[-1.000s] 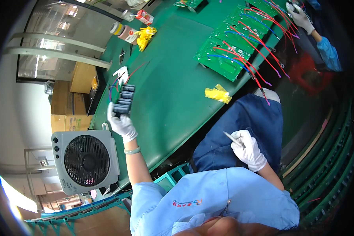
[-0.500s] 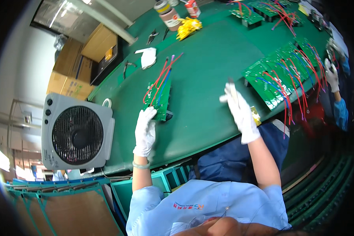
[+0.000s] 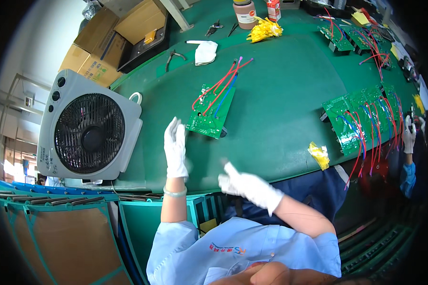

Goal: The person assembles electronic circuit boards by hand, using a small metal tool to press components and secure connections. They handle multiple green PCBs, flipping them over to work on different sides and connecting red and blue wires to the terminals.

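A green circuit board [image 3: 209, 118] with red and blue wires [image 3: 226, 80] lies on the green table mat, its wires pointing to the far side. My white-gloved left hand [image 3: 176, 148] is just left of its near corner, apart from it. The fingers stretch forward, with nothing seen in them. In front of my body, near the table edge, my white-gloved right hand [image 3: 252, 187] points left with its fingers bent together. A small dark, blurred tip shows at its fingertips; what it is I cannot make out.
A grey box fan [image 3: 88, 128] stands at the left. Wired circuit boards [image 3: 361, 118] lie at the right, near a yellow packet [image 3: 319, 156]. Farther back are pliers [image 3: 175, 58], a white glove [image 3: 206, 52] and yellow strips [image 3: 265, 30]. Another person's gloved hand [image 3: 408, 135] is far right.
My right hand has swung left and toward my body, away from the boards at the right. My left hand has come off the single board, which now lies apart from it. The view has shifted.
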A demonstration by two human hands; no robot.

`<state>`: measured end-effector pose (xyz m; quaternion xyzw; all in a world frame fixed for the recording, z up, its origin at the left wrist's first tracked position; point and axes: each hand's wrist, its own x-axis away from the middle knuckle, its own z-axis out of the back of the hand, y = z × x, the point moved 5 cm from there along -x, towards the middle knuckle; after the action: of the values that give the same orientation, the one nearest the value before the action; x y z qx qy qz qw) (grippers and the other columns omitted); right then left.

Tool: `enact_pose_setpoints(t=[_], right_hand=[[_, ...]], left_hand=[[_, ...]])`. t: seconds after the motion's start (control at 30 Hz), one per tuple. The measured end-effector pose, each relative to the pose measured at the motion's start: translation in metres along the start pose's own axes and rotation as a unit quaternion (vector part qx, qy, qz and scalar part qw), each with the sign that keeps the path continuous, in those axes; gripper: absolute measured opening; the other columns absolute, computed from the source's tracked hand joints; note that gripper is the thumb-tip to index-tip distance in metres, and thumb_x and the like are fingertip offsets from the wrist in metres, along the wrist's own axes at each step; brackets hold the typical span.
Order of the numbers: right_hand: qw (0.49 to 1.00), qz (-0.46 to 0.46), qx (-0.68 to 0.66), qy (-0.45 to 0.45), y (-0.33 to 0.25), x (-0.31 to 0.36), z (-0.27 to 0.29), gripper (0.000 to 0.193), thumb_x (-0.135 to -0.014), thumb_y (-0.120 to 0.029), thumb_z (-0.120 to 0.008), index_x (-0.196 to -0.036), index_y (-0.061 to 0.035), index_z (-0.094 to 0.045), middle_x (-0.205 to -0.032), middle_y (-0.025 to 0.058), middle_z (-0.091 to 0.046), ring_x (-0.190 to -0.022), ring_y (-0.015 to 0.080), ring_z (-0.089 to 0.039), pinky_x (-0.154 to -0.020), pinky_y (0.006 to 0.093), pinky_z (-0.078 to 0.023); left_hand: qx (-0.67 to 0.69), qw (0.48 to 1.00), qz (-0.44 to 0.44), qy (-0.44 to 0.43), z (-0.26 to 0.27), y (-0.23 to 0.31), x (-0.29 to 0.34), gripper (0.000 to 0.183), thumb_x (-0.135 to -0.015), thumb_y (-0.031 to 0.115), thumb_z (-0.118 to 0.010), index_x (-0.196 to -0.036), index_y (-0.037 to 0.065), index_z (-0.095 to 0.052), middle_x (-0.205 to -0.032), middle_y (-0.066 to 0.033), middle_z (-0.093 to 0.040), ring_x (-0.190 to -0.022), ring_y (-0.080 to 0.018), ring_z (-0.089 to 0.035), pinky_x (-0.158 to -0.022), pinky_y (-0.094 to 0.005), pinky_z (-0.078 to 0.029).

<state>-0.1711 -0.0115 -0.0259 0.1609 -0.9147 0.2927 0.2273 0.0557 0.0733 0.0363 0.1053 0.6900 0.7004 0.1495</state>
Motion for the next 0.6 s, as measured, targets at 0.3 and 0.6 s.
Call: enact_pose_setpoints(t=[0.3, 0.6], right_hand=[[0.918, 0.293, 0.268, 0.019, -0.025, 0.106, 0.035, 0.025, -0.107, -0.015, -0.051, -0.114, 0.0028, -0.066, -0.115, 0.0136, -0.07, -0.106, 0.0206, -0.068, -0.098, 0.0334, -0.052], [0.887, 0.385, 0.25, 0.057, -0.027, 0.146, 0.066, 0.035, -0.105, -0.028, -0.057, -0.096, 0.0042, -0.069, -0.096, 0.0148, -0.072, -0.095, 0.0195, -0.069, -0.086, 0.0323, -0.053]], left_hand=[[-0.04, 0.981, 0.066, -0.18, -0.057, 0.011, -0.035, 0.086, -0.082, 0.02, -0.086, -0.146, -0.013, -0.038, -0.122, -0.0163, -0.067, -0.102, -0.0185, -0.069, -0.089, -0.0319, -0.057], [-0.158, 0.834, 0.139, -0.511, -0.095, 0.033, -0.034, 0.087, -0.064, 0.017, -0.088, -0.142, -0.002, -0.054, -0.134, -0.0089, -0.063, -0.124, -0.0215, -0.059, -0.113, -0.0348, -0.041]])
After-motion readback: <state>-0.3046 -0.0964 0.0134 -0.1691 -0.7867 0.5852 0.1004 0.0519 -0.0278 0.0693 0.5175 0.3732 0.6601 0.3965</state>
